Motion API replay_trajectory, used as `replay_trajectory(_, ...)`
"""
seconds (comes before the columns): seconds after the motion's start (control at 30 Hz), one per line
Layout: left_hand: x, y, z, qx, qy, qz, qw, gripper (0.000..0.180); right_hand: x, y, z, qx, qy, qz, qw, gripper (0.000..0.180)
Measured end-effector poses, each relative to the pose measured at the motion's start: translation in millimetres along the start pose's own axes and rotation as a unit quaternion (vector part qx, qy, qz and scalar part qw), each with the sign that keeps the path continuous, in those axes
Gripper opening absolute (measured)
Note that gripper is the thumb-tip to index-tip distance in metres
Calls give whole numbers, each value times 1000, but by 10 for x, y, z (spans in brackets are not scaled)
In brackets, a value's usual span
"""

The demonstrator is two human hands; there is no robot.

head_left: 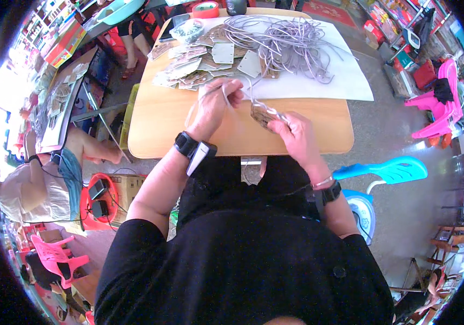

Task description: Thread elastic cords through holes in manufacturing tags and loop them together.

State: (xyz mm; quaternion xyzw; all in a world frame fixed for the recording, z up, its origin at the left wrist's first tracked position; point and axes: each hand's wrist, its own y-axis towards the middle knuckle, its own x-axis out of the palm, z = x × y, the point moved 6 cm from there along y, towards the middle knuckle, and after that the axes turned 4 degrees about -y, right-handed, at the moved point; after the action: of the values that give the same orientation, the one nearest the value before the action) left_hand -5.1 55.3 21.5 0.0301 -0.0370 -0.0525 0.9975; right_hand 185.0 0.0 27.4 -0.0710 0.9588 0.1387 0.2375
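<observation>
Over the near part of a light wooden table (167, 130), my left hand (222, 100) is closed on a pale cord (193, 112). My right hand (296, 135) grips a small brown patterned piece (261, 115) between thumb and fingers. Pale cord also runs along that piece; whether it passes through holes cannot be seen. Just beyond my left hand lies a heap of flat grey and brown plates (223, 54), some with small holes. Past my right hand a loose tangle of greyish cords (291, 46) spreads over a white sheet (346, 81).
A plastic bag (186, 31), a red tape roll (205, 10) and a dark jar (236, 6) stand at the table's far side. Another person (42, 179) sits at a table on the left. A blue chair (400, 170) is close on my right, pink chairs (443, 105) farther off.
</observation>
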Motion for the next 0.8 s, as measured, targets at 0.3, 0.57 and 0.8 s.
replay_trajectory(0.3,198,-207,-174,7,-41,-112,993,28,-205,-154,-200,-135,-137,96,977,20)
replay_trajectory(0.57,343,-237,-11,33,-68,-98,992,26,-53,-159,-182,-159,-168,73,970,19)
replay_trajectory(0.8,391,-186,-57,-39,-100,-32,994,28,-30,-123,-357,-246,-205,92,943,26)
